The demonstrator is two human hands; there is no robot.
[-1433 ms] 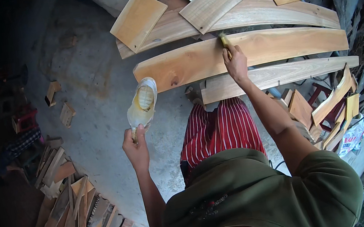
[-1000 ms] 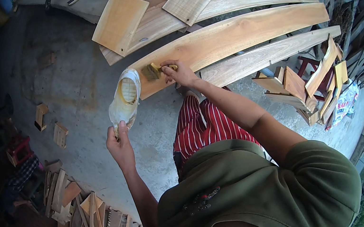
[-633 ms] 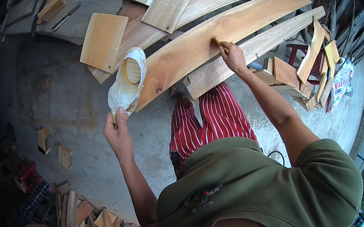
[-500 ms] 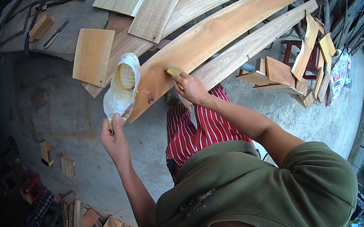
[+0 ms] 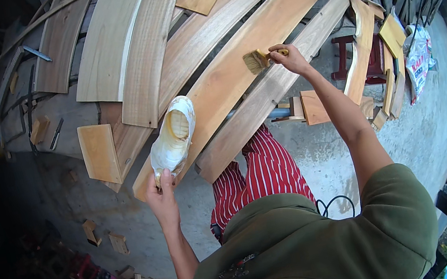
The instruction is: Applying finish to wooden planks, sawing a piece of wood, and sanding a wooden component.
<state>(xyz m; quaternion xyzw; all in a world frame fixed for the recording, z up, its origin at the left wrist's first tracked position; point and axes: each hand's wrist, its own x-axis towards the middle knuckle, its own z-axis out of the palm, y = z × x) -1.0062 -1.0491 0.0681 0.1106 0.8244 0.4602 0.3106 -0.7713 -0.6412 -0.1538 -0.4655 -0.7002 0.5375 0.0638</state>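
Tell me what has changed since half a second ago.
The right hand has carried the brush rightward along the orange-toned board, from near its left end to around its middle. The view has also turned, so the board slants more steeply in the picture. Nothing was taken up or let go: the left hand still holds the white container.

Right arm outstretched, fingers curled

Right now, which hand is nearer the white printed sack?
Right. The right hand, gripping a paintbrush, is left of the sack; the left hand, holding a white container, is farther left.
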